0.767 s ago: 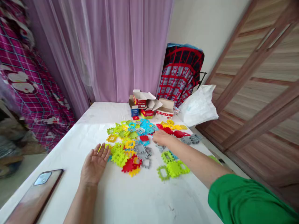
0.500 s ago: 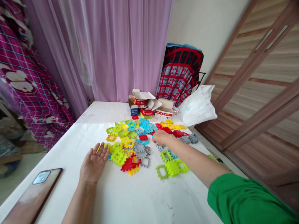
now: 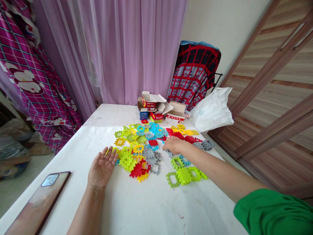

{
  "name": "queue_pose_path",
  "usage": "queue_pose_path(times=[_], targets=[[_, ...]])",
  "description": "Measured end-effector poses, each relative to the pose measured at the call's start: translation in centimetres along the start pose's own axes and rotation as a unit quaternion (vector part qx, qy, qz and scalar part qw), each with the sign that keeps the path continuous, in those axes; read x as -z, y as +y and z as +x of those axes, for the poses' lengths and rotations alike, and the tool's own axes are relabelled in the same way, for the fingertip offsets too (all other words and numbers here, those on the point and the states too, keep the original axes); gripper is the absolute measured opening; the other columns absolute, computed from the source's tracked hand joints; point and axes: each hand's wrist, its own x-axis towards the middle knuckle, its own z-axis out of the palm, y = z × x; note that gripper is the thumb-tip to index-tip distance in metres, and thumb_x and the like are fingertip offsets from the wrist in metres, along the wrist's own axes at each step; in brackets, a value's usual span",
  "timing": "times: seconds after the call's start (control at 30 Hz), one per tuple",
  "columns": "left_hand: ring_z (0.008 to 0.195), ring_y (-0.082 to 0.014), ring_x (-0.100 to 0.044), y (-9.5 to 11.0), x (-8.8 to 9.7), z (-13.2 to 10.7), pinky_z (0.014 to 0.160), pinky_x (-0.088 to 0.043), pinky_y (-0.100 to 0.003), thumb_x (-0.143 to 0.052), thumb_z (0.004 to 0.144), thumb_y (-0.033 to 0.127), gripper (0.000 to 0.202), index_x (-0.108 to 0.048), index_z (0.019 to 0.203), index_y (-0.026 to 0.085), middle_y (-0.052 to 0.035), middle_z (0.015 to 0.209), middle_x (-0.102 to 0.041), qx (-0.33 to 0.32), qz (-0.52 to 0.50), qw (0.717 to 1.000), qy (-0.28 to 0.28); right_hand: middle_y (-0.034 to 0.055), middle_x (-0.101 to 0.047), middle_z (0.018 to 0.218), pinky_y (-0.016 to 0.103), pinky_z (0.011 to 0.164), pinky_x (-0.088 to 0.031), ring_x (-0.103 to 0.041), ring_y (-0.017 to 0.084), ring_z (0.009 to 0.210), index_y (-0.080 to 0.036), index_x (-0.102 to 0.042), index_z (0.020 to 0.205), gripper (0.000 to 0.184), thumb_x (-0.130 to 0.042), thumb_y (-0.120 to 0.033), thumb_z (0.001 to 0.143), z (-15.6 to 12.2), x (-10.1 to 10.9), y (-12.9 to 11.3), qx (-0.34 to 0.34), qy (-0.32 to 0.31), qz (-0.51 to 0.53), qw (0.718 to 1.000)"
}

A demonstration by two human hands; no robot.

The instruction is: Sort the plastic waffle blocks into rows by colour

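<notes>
Left hand [image 3: 102, 166] is open and empty, fingers spread, resting on white table [image 3: 137, 209], fingertips touching lime-green tiles [image 3: 126, 160] at left edge of pile of colourful plastic interlocking square tiles [image 3: 149, 153]. Right hand [image 3: 174, 144] lies palm-down on pile's right side, beside red tiles [image 3: 189, 139]. Its fingers are hidden underneath, so grip can't be told. Dark smartphone [image 3: 41, 199] lies at near left. Small open cardboard boxes [image 3: 158, 109] sit behind pile.

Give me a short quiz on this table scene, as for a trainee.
1. True or false: the left hand is closed in a fist.
2. What lies near the table's left edge? A phone, B cup, C book.
3. Fill in: the right hand touches coloured ___.
Key: 1 false; 2 A; 3 tiles.
</notes>
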Motion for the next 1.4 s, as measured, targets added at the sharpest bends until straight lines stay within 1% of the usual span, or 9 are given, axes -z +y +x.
queue_pose_path(times=[0.13, 0.27, 0.5, 0.67, 0.8, 0.93, 1.07, 1.23, 1.4], targets=[[0.098, -0.0211, -0.067, 0.0, 0.0, 0.0, 0.086, -0.055, -0.036, -0.052, 0.084, 0.028, 0.02, -0.067, 0.094, 0.019, -0.0077, 0.102, -0.071, -0.001, 0.001, 1.0, -0.003, 0.0022, -0.073, 0.092, 0.031, 0.085, -0.04, -0.062, 0.023, 0.096, -0.031, -0.074, 0.086, 0.034, -0.067, -0.006, 0.064, -0.5, -0.2, 0.1, 0.046, -0.042, -0.039, 0.997], [0.098, -0.0211, -0.067, 0.0, 0.0, 0.1, 0.084, -0.056, -0.036, -0.048, 0.086, 0.027, 0.022, -0.068, 0.092, 0.018, -0.0074, 0.1, -0.072, -0.006, 0.002, 1.0, 0.011, 0.0031, -0.072, 0.098, 0.031, 0.084, -0.04, -0.06, 0.023, 0.098, -0.031, -0.072, 0.099, 0.038, -0.06, -0.007, 0.072, -0.9, 0.0, 0.1, 0.076, -0.062, -0.068, 0.993], [0.098, -0.0208, -0.067, 0.1, -0.3, -0.2, 0.083, -0.057, -0.036, -0.045, 0.087, 0.026, 0.025, -0.068, 0.091, 0.018, -0.0075, 0.099, -0.072, -0.005, 0.01, 1.0, 0.021, 0.0041, -0.071, 0.104, 0.03, 0.086, -0.04, -0.059, 0.022, 0.101, -0.031, -0.069, 0.108, 0.036, -0.059, -0.013, 0.078, -1.4, 0.6, -0.1, 0.096, -0.068, -0.075, 0.99], [0.095, -0.0203, -0.068, 0.1, -0.5, -0.3, 0.081, -0.057, -0.035, -0.044, 0.088, 0.026, 0.025, -0.068, 0.091, 0.018, -0.0066, 0.097, -0.072, -0.004, 0.011, 1.0, 0.024, 0.0061, -0.065, 0.116, 0.031, 0.087, -0.041, -0.058, 0.022, 0.105, -0.03, -0.055, 0.129, 0.054, -0.062, -0.019, 0.077, -2.0, 1.2, 0.3, 0.077, -0.042, -0.071, 0.994], [0.095, -0.0202, -0.068, 0.0, -0.5, -0.2, 0.081, -0.057, -0.034, -0.046, 0.087, 0.027, 0.023, -0.068, 0.09, 0.018, -0.0066, 0.096, -0.072, 0.0, 0.014, 1.0, 0.02, 0.0068, -0.067, 0.106, 0.03, 0.08, -0.044, -0.061, 0.023, 0.097, -0.027, -0.064, 0.116, 0.04, -0.064, -0.023, 0.075, -3.0, 1.1, 0.9, 0.044, -0.035, -0.072, 0.996], [0.095, -0.0203, -0.068, 0.0, -0.3, -0.1, 0.082, -0.057, -0.034, -0.048, 0.086, 0.027, 0.022, -0.068, 0.09, 0.018, -0.0068, 0.097, -0.072, -0.002, 0.017, 1.0, 0.016, 0.0043, -0.069, 0.1, 0.029, 0.081, -0.043, -0.061, 0.022, 0.095, -0.027, -0.066, 0.106, 0.032, -0.068, -0.024, 0.074, -3.7, 0.3, 1.0, 0.036, -0.037, -0.069, 0.996], [0.096, -0.02, -0.068, 0.0, -0.2, 0.0, 0.087, -0.055, -0.035, -0.05, 0.085, 0.027, 0.02, -0.068, 0.09, 0.019, -0.007, 0.098, -0.072, -0.004, 0.02, 1.0, 0.015, 0.0053, -0.069, 0.103, 0.029, 0.082, -0.043, -0.061, 0.023, 0.097, -0.027, -0.067, 0.105, 0.032, -0.071, -0.028, 0.073, -3.6, -0.1, 0.7, 0.021, -0.044, -0.075, 0.996], [0.098, -0.0197, -0.067, 0.0, -0.2, 0.0, 0.09, -0.054, -0.036, -0.05, 0.085, 0.028, 0.021, -0.067, 0.091, 0.019, -0.0068, 0.098, -0.072, -0.006, 0.022, 1.0, 0.014, 0.006, -0.07, 0.103, 0.029, 0.081, -0.043, -0.062, 0.023, 0.096, -0.027, -0.068, 0.106, 0.034, -0.072, -0.032, 0.073, -3.3, 0.1, 0.1, 0.032, -0.054, -0.077, 0.995], [0.097, -0.0197, -0.067, 0.0, -0.4, -0.1, 0.088, -0.054, -0.036, -0.048, 0.085, 0.027, 0.021, -0.068, 0.089, 0.019, -0.0067, 0.098, -0.072, -0.002, 0.021, 0.999, 0.028, 0.0062, -0.072, 0.096, 0.03, 0.08, -0.043, -0.063, 0.024, 0.095, -0.025, -0.071, 0.097, 0.023, -0.07, -0.024, 0.073, -3.2, 0.2, -0.3, 0.036, -0.052, -0.068, 0.996]])
